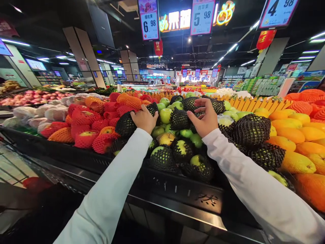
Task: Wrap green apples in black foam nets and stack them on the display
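Observation:
I reach over a black produce stand [177, 189] piled with green apples [165, 115], many of them in black foam net sleeves. My left hand [144, 118] is curled over a black-netted apple [152, 109] at the left of the pile. My right hand [204, 117] grips another black-netted apple [194, 103], fingers wrapped over its top and thumb below. A further netted apple [179, 119] lies between the two hands. Both arms wear white sleeves.
Red apples in red and orange nets [86, 127] fill the bin to the left. Yellow-orange fruit [291, 142] lies to the right behind a yellow picket divider [251, 103]. Price signs [149, 20] hang overhead. A cart frame [15, 162] stands at lower left.

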`<act>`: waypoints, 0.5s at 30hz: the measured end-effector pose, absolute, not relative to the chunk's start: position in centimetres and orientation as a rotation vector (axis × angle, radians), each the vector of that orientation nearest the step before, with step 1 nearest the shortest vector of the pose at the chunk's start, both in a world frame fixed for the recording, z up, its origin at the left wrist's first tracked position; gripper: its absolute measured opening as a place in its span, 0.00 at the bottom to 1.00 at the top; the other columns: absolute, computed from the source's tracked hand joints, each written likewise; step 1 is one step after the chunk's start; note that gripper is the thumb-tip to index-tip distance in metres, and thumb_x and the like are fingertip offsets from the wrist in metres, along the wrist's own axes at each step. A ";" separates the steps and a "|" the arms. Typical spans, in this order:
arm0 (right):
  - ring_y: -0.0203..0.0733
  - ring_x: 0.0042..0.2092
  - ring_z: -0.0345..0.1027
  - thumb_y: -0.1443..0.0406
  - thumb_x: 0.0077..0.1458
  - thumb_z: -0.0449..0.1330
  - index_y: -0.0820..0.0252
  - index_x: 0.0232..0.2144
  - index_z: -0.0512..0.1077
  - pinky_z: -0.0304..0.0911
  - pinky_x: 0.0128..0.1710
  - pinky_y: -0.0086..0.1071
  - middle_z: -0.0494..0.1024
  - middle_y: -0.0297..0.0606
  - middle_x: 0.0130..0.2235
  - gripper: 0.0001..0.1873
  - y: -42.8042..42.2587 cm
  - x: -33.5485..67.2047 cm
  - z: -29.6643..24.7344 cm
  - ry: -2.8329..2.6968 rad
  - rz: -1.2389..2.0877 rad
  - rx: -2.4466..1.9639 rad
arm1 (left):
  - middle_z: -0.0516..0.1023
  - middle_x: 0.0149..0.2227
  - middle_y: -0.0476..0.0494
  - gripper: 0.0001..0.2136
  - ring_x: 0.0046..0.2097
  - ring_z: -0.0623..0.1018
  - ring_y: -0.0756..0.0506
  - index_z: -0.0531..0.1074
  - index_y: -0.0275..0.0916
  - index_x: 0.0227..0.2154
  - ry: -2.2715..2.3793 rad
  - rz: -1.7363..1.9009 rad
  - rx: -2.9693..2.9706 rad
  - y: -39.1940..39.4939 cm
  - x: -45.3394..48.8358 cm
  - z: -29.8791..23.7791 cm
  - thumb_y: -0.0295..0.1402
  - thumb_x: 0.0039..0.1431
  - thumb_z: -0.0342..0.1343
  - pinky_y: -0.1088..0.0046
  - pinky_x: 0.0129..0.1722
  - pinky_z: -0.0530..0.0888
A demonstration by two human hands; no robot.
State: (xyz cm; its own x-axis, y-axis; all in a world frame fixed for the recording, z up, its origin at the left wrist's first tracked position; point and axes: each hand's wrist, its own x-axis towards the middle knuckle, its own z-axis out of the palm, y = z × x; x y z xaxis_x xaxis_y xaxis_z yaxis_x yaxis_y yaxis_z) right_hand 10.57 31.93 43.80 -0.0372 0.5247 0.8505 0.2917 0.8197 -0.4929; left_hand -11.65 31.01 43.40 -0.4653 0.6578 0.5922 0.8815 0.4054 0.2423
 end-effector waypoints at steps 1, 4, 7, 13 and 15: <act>0.44 0.43 0.71 0.62 0.50 0.65 0.53 0.45 0.65 0.72 0.41 0.42 0.75 0.41 0.47 0.20 31.9 10.6 43.8 -1.645 0.198 -0.653 | 0.79 0.46 0.20 0.29 0.52 0.77 0.27 0.64 0.22 0.54 -2.258 -0.736 -1.320 30.9 -11.6 43.3 0.47 0.63 0.49 0.49 0.58 0.61; 0.45 0.45 0.71 0.63 0.51 0.65 0.53 0.46 0.66 0.72 0.44 0.43 0.75 0.41 0.48 0.20 31.9 10.7 43.9 -1.693 0.151 -0.642 | 0.78 0.50 0.18 0.27 0.57 0.72 0.26 0.68 0.23 0.52 -2.210 -0.776 -1.279 30.3 -10.9 43.3 0.46 0.63 0.49 0.48 0.60 0.60; 0.45 0.45 0.71 0.63 0.51 0.64 0.53 0.44 0.67 0.72 0.44 0.43 0.76 0.40 0.46 0.18 31.9 10.7 44.0 -1.742 0.129 -0.657 | 0.73 0.56 0.17 0.28 0.62 0.66 0.26 0.71 0.21 0.51 -2.129 -0.804 -1.249 29.1 -9.6 43.6 0.46 0.64 0.48 0.47 0.62 0.57; 0.42 0.38 0.71 0.63 0.48 0.64 0.57 0.38 0.70 0.71 0.40 0.41 0.79 0.39 0.42 0.13 32.2 10.5 43.9 -1.769 0.177 -0.739 | 0.73 0.56 0.18 0.28 0.65 0.64 0.26 0.73 0.17 0.52 -2.071 -0.669 -1.545 25.2 -9.2 44.7 0.43 0.66 0.47 0.48 0.66 0.57; 0.42 0.38 0.72 0.62 0.48 0.65 0.57 0.37 0.72 0.70 0.37 0.39 0.80 0.39 0.42 0.12 32.2 10.5 44.0 -1.783 0.179 -0.757 | 0.68 0.63 0.21 0.29 0.68 0.59 0.25 0.67 0.21 0.60 -1.987 -0.675 -1.634 23.4 -10.4 44.7 0.43 0.67 0.47 0.46 0.68 0.52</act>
State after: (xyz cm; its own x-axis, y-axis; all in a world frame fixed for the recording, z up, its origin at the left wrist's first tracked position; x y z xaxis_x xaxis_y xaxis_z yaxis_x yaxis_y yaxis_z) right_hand 10.53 32.16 43.98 -0.1586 0.5729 0.8042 0.4018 0.7814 -0.4774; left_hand -10.44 23.35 44.69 -0.1746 0.7480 0.6404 0.9833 0.1668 0.0733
